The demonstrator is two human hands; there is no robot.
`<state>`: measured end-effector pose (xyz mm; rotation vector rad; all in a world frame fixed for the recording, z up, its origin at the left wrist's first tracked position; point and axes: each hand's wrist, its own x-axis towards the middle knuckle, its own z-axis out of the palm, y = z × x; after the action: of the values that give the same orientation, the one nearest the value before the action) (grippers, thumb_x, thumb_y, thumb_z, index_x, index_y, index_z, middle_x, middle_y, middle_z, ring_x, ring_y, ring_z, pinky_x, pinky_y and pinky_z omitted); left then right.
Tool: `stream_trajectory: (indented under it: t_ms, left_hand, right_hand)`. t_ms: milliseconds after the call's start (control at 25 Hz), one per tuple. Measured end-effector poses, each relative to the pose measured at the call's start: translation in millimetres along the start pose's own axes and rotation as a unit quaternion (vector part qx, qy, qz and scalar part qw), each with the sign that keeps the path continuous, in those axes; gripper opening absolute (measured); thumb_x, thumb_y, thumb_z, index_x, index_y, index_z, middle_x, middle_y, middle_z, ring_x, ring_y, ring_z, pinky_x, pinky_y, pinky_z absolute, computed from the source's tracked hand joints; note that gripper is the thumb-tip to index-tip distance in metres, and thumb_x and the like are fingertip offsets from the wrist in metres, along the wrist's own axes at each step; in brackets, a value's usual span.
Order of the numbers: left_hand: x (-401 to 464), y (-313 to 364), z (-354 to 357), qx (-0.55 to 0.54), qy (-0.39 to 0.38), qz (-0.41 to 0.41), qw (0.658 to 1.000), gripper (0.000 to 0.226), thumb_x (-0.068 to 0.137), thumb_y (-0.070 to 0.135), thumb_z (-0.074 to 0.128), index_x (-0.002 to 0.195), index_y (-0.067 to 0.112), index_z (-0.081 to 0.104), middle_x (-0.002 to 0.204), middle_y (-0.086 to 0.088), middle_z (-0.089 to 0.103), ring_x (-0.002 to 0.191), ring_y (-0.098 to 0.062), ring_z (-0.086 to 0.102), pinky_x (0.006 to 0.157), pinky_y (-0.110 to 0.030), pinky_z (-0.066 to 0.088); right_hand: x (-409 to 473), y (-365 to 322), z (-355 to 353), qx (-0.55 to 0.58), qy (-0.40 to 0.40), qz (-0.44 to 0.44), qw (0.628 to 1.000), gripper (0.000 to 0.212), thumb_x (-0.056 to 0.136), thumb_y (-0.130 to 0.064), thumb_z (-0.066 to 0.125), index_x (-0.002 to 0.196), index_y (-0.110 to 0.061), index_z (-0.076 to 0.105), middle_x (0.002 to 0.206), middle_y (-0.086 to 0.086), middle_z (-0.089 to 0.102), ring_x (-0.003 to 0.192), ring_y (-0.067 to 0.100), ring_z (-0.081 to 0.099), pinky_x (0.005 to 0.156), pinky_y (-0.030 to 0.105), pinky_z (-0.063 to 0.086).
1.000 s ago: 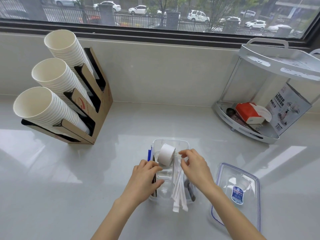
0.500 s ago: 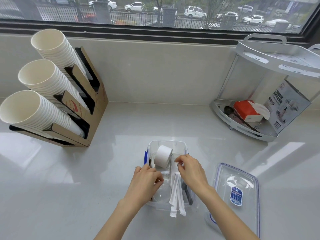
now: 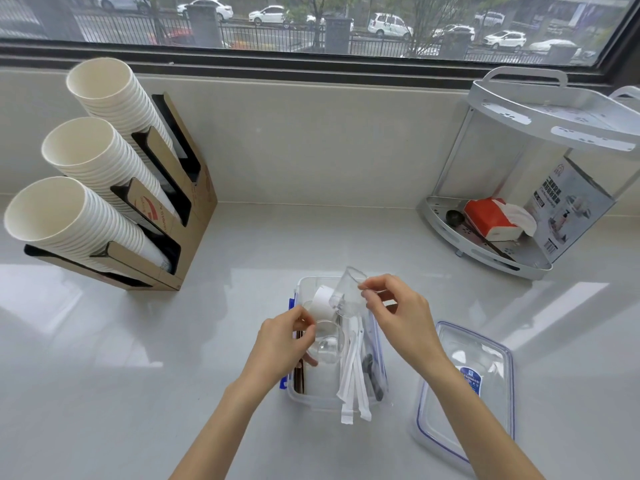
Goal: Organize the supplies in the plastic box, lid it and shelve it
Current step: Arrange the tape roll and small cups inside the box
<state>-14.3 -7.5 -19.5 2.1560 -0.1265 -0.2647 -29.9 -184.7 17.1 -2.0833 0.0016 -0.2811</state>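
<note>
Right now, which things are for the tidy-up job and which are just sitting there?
For the job:
plastic box
lid
clear cup in the right hand
clear cup in the left hand
white roll
wrapped white sticks

Just sitting there:
paper cup holder
corner rack
tissue pack

left hand [image 3: 281, 344]: fingers pinched | right hand [image 3: 401, 315]: fingers pinched, raised

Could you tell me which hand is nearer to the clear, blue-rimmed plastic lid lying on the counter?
Right. The right hand holds a small clear plastic cup above the clear plastic box, just left of the lid. The left hand is farther, at the box's opposite side.
</note>
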Motion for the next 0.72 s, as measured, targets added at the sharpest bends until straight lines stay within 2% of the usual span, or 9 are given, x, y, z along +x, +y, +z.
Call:
stream_trajectory:
  t_ms: [80, 160, 280, 400, 560, 720]
  left_hand:
    - [-1, 2, 0, -0.066, -0.007, -0.032, 0.997, 0.013, 0.085, 0.012, 0.054, 0.073, 0.016, 0.056, 0.077, 0.011, 0.067, 0.044, -0.011, 0.066, 0.036, -0.016, 0.046]
    - [-3, 4, -2, -0.102, -0.007, -0.047, 0.994, 0.018, 0.085, 0.010, 0.054, 0.072, 0.021, 0.058, 0.076, 0.010, 0.067, 0.044, -0.011, 0.066, 0.038, -0.016, 0.048]
    - [-3, 5, -2, -0.118, -0.004, -0.052, 0.992, 0.014, 0.085, 0.009, 0.054, 0.088, 0.019, 0.064, 0.080, 0.008, 0.067, 0.046, -0.009, 0.067, 0.044, -0.015, 0.052]
    - [-3, 5, 0, -0.118, -0.013, -0.067, 0.991, 0.019, 0.086, 0.015, 0.056, 0.100, 0.008, 0.067, 0.087, -0.003, 0.069, 0.049, -0.010, 0.068, 0.051, -0.016, 0.056]
    - [-2, 4, 2, -0.101, -0.017, -0.076, 0.992, 0.023, 0.088, 0.017, 0.053, 0.105, 0.007, 0.066, 0.095, -0.007, 0.068, 0.049, -0.010, 0.067, 0.055, -0.018, 0.057]
    - [-3, 4, 4, -0.103, -0.031, -0.082, 0.991, 0.022, 0.089, 0.015, 0.052, 0.105, 0.008, 0.065, 0.091, -0.006, 0.069, 0.049, -0.008, 0.066, 0.054, -0.015, 0.056]
  right_hand:
    - [-5, -8, -3, 0.018, -0.034, -0.019, 0.999, 0.026, 0.086, -0.013, 0.056, 0.076, -0.037, 0.055, 0.082, -0.017, 0.063, 0.076, 0.003, 0.061, 0.064, 0.012, 0.046]
    - [-10, -11, -4, -0.007, -0.078, -0.054, 0.995, 0.023, 0.086, -0.010, 0.057, 0.079, -0.032, 0.058, 0.082, -0.016, 0.062, 0.076, 0.004, 0.061, 0.065, 0.013, 0.048]
    - [-18, -6, -3, -0.064, -0.133, -0.111, 0.983, 0.011, 0.085, -0.007, 0.057, 0.087, -0.015, 0.065, 0.082, -0.009, 0.059, 0.072, 0.000, 0.055, 0.066, 0.013, 0.046]
    - [-24, 3, 1, -0.152, -0.186, -0.154, 0.958, 0.013, 0.087, -0.014, 0.054, 0.094, -0.016, 0.065, 0.091, -0.003, 0.060, 0.073, -0.002, 0.050, 0.070, 0.019, 0.046]
    - [-28, 12, 5, -0.213, -0.223, -0.182, 0.934, 0.019, 0.089, -0.021, 0.049, 0.102, -0.019, 0.062, 0.102, -0.001, 0.059, 0.091, 0.013, 0.053, 0.075, 0.029, 0.050]
    - [-27, 19, 12, -0.285, -0.223, -0.215, 0.907, 0.021, 0.085, -0.020, 0.055, 0.103, -0.013, 0.062, 0.105, 0.004, 0.062, 0.096, 0.024, 0.051, 0.081, 0.033, 0.043]
